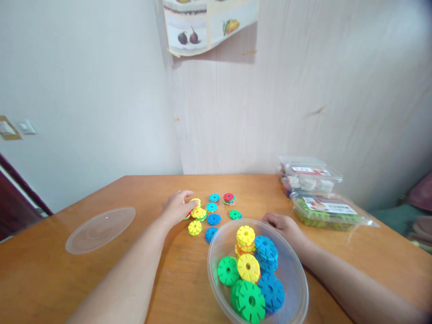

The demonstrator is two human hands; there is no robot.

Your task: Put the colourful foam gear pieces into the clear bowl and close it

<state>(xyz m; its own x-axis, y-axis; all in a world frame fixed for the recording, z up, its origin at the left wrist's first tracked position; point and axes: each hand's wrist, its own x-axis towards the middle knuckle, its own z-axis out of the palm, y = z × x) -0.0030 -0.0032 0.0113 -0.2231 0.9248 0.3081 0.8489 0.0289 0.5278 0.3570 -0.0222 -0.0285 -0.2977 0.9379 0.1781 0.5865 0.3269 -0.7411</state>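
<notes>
My left hand (177,209) reaches over the far middle of the table, thumb and fingers closed around the edge of some yellow notched discs (195,203). Just by its fingertips lie more yellow discs (195,227) and part of a red disc. Several blue discs (213,219) form a rough line to the right, near a green disc (235,214) and a small stack topped by a red disc (228,197). My right hand (281,225) rests, fingers curled, beside the far right rim of a clear plastic bowl (300,274); its palm is hidden. Stacked green, yellow and blue discs fill the bowl.
A clear oval lid (101,229) lies flat on the wooden table (43,256) at the left. Clear plastic boxes of food (310,175) stand at the back right, with a box of green produce (326,211) in front. The wall rises behind the table.
</notes>
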